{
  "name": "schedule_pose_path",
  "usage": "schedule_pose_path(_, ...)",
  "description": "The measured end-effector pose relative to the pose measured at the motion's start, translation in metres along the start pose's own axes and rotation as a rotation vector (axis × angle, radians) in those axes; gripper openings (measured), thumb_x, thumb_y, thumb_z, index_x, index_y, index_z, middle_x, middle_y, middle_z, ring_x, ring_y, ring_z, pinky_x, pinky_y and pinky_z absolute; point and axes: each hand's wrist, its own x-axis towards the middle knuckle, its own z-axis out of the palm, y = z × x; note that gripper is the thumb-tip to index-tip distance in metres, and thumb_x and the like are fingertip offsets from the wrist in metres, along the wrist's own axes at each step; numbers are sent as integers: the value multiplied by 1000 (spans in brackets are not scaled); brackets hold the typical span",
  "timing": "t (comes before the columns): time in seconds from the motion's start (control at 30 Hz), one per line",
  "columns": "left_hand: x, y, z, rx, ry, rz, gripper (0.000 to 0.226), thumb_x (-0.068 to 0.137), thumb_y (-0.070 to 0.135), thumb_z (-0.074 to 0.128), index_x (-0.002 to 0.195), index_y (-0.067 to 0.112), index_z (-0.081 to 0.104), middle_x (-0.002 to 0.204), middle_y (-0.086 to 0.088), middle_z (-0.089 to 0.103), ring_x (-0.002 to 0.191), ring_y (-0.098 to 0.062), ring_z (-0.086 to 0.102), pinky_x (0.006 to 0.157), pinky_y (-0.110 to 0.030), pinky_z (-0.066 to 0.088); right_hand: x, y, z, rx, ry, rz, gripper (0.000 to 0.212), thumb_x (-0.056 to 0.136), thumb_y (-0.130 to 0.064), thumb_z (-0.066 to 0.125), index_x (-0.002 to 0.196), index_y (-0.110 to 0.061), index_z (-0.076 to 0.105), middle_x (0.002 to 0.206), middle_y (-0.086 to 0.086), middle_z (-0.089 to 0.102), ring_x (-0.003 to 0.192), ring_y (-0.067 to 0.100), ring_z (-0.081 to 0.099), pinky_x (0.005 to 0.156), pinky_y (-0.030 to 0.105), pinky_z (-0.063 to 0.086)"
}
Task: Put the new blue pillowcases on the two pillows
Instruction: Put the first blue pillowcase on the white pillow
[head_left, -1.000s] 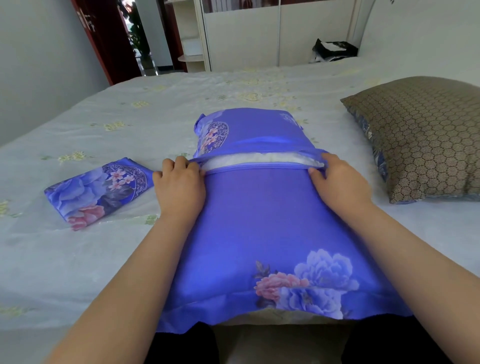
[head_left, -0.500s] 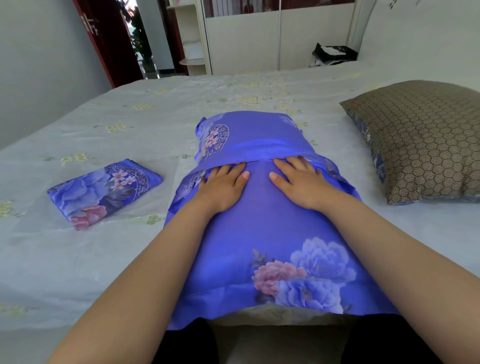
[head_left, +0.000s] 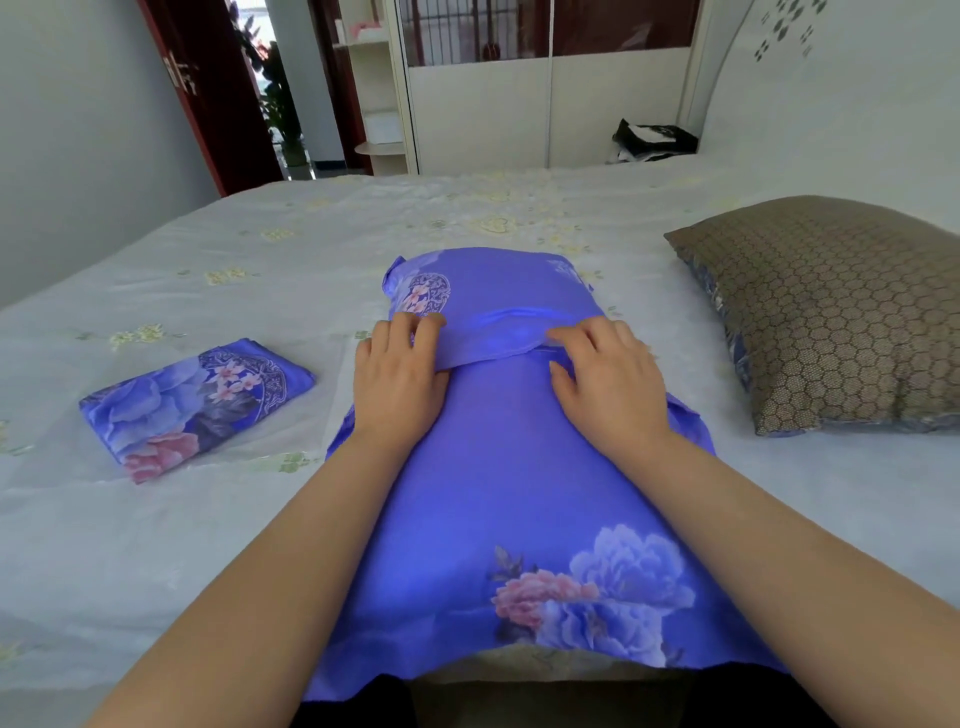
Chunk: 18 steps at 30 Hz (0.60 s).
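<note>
Both hands are working the far end of the blue pillowcase (head_left: 498, 467), which is lying lengthwise on the bed (head_left: 156, 545) with a pillow inside it and its flowered near end hanging toward the person. The left hand (head_left: 397, 382) is lying palm down on the left edge of the case, its grip curling onto the folded-over flap (head_left: 493, 322), fingertips pinching the flap's left corner right by a round floral motif. The right hand (head_left: 608, 384) is sitting just across from it on the right side, fingers bent and pressing on the flap's lower edge; whether that grip is truly pinching the cloth or only pushing it down is hard to judge from this angle, though the fingers are looking hooked over the fold. Between the two grips the flap is forming a smooth curved lip over the body of the case. Out to the left of the left grip, well apart, the second pillowcase (head_left: 197, 408) is lying folded flat on the bed, flower print up. Off to the right of the right grip, the second pillow (head_left: 841, 317) is resting in a brown honeycomb-patterned cover, with a strip of blue showing along its near edge. Beyond the grips, past the bed's far side, a dark bag (head_left: 654, 140) is sitting by a white wardrobe (head_left: 545, 119).
</note>
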Motion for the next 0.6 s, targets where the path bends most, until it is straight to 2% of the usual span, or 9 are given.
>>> schedule_pose_path(0.03,7,2,2,5,-37,-44,40,70,14,64,109,15,55,96,-8,57,81,-32,53,65,-36,38,5,-4,5,-22,36,0,41,77,-26,67,117,-19,59,108,8,57,95,31,55,77,38,44)
schedule_pose_path(0.13,26,11,-3,-129,-180,-186,29,76,10,54,103,16,62,100,-7,61,92,-33,55,75,-37,34,26,-14,17,-39,-109,99,61,77,-41,64,133,-24,45,127,6,44,114,29,43,94,42,35)
schedule_pose_path(0.2,32,17,-11,-274,-89,-215,25,74,6,53,93,14,65,94,-6,64,88,-32,58,73,-36,36,36,-15,24,-39,-205,161,63,81,-47,59,137,-26,39,132,3,39,119,27,39,98,41,32)
schedule_pose_path(0.3,27,16,-21,-311,113,-115,19,72,6,54,84,12,68,82,-6,64,75,-31,59,65,-35,40,39,1,28,2,-280,282,54,84,-43,58,133,-24,44,131,5,39,119,29,40,94,42,37)
schedule_pose_path(0.37,16,10,-18,-269,91,-24,15,74,10,55,82,12,67,81,-6,63,73,-31,59,63,-34,41,36,18,23,66,-292,373,44,87,-26,54,130,-23,50,131,7,43,118,31,44,90,40,40)
schedule_pose_path(0.43,0,3,-10,-234,54,45,8,78,13,58,80,11,66,80,-7,61,71,-31,58,62,-34,41,31,36,12,136,-223,454,43,87,-13,46,127,-25,56,127,8,51,113,32,50,82,36,41)
schedule_pose_path(0.6,-33,-9,6,-250,58,80,5,78,3,61,80,8,61,79,-9,57,70,-31,55,54,-35,44,-15,60,-2,52,-60,391,43,91,-13,45,131,-27,55,119,11,63,108,33,57,79,39,46)
